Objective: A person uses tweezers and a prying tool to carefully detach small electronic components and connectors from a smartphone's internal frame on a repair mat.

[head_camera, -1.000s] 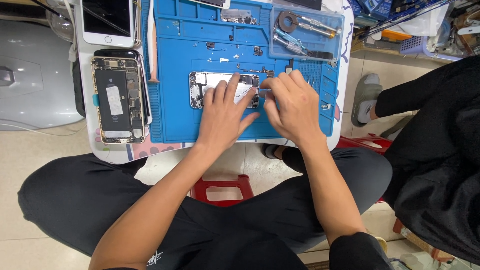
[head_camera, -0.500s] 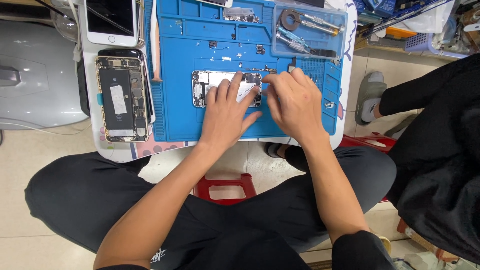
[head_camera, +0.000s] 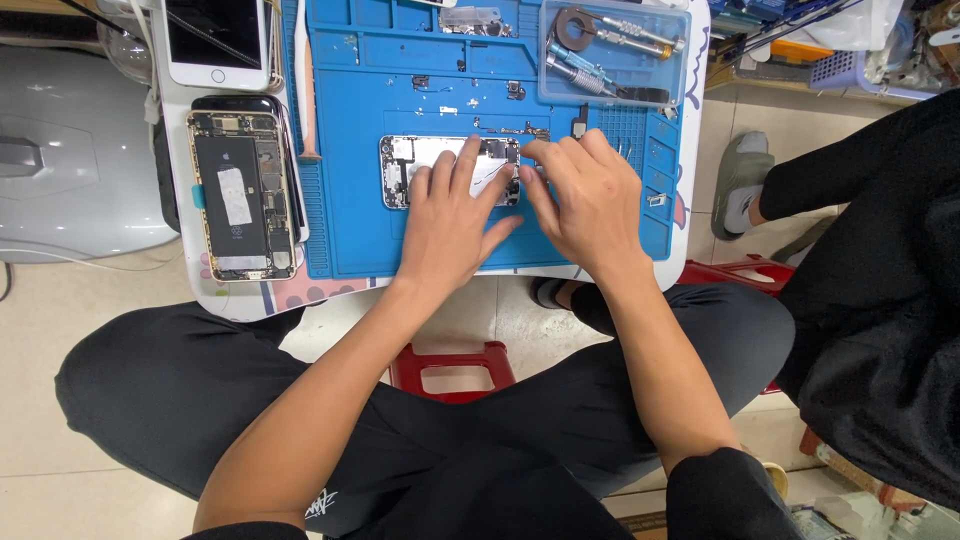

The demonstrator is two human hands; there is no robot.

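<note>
Silver opened phone chassis [head_camera: 420, 165] lies mid-mat, left hand [head_camera: 450, 215] pressing flat on it, fingers spread; right hand [head_camera: 585, 200] beside, grip undeterminable. Blue repair mat [head_camera: 360, 230] covers small white table [head_camera: 230, 300]; tiled floor [head_camera: 30, 320] around.

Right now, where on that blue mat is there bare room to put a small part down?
The blue mat is bare along its left part, between the opened phone and the left hand, and along the near edge. The middle is crowded by both hands on the phone shell; the tool tray fills the far right.
</note>
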